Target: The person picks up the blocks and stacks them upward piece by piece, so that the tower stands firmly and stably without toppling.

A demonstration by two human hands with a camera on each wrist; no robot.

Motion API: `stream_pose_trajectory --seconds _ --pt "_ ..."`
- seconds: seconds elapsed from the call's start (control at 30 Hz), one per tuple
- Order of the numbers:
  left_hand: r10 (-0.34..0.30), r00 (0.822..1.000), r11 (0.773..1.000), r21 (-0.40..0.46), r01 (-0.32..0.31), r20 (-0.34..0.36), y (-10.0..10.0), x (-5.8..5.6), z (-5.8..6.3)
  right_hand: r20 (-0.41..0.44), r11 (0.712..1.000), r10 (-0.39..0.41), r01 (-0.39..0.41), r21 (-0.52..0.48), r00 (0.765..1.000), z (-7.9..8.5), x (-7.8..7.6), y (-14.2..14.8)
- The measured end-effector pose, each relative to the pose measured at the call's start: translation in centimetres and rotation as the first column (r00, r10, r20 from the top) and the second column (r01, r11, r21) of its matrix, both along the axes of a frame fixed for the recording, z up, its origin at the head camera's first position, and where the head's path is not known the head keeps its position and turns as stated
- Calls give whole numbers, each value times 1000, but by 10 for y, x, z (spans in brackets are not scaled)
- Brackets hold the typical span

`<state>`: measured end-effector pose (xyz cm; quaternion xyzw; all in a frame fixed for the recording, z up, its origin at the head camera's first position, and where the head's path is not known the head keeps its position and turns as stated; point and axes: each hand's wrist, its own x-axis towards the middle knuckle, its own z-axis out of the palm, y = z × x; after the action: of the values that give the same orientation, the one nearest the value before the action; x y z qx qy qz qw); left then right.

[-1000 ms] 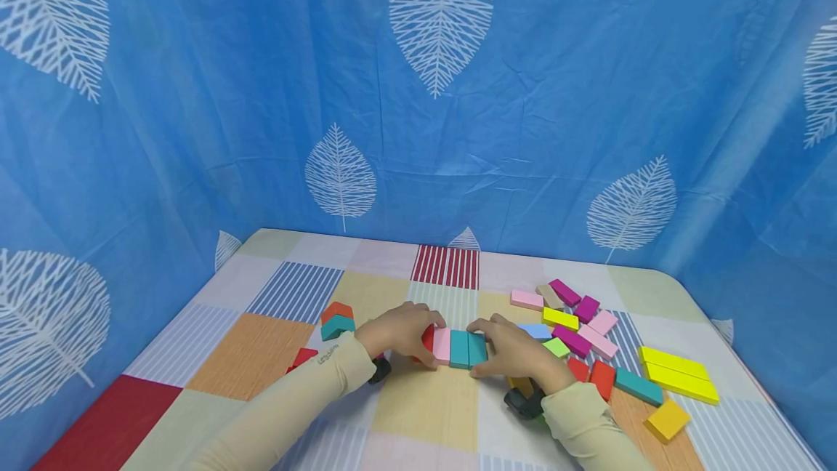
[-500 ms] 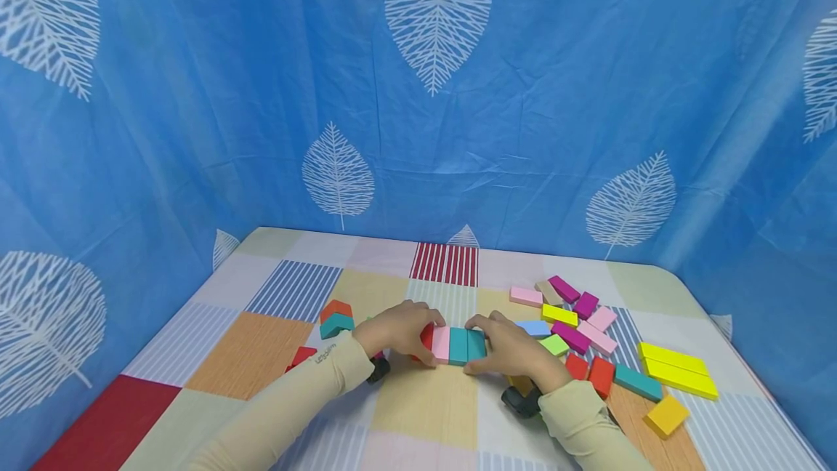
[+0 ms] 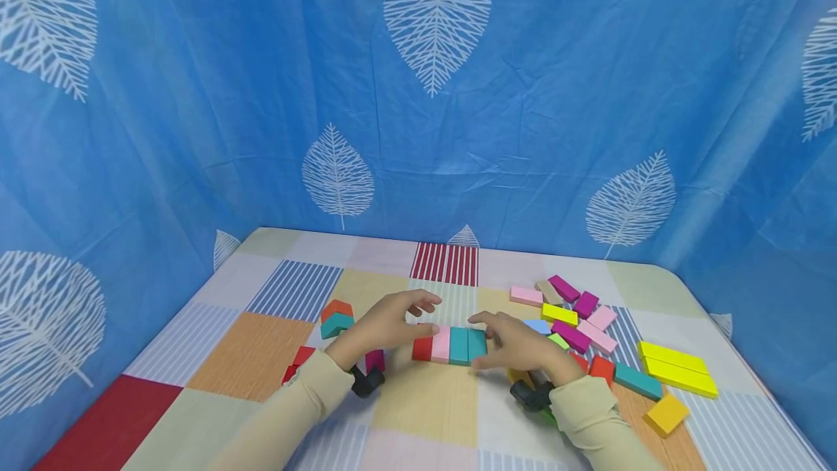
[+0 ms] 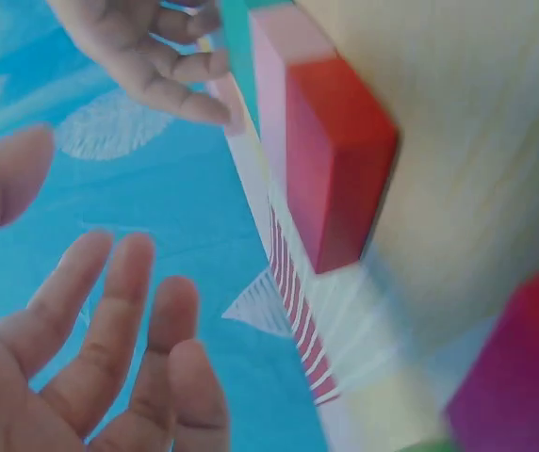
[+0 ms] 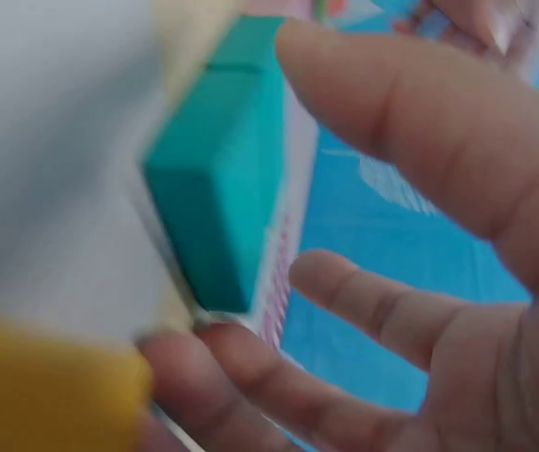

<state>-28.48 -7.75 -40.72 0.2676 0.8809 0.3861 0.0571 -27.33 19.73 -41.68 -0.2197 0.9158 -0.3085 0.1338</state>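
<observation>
Four-colour talk aside, a row of flat blocks lies side by side mid-table: a red block (image 3: 422, 349), a pink block (image 3: 441, 346) and two teal blocks (image 3: 467, 347). Over the row's left end hovers my left hand (image 3: 390, 322), fingers spread and holding nothing. In the left wrist view the red block (image 4: 335, 160) is apart from those fingers. My right hand (image 3: 519, 344) is beside the row's right end, thumb and fingers loosely spread. The right wrist view shows the end teal block (image 5: 208, 179) close to its fingertips; whether they touch it cannot be told.
Right of my right hand lie scattered blocks, among them a magenta block (image 3: 570, 337), a teal block (image 3: 638, 382), long yellow blocks (image 3: 680, 371) and an orange-yellow block (image 3: 667, 415). At left are a teal roof-shaped block (image 3: 336, 325) and a red block (image 3: 304, 355). A blue curtain (image 3: 523, 129) stands behind.
My left hand has let go of the row's red end and moved up and left, uncovering the red block. The right hand has loosened and shifted slightly right. The row stays put.
</observation>
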Motion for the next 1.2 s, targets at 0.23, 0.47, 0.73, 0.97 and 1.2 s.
stream_pose_trajectory --seconds 0.23,0.47,0.73,0.97,1.2 --pt "3 991 964 263 -38 132 -15 -1 -20 -7 987 40 -41 -153 999 9 -10 40" --pt "28 976 949 300 -94 218 -22 -6 -35 -183 969 -149 106 -225 972 1 -28 69" --pt "50 992 986 154 -67 112 -28 -4 -43 -109 932 -347 330 -151 931 -5 -53 92" --pt "52 999 998 25 -52 4 -29 -6 -50 -55 942 -336 336 -5 940 2 -74 96" --pt "84 996 996 -3 -84 15 -26 -5 -54 -65 942 -326 330 63 943 4 -83 87"
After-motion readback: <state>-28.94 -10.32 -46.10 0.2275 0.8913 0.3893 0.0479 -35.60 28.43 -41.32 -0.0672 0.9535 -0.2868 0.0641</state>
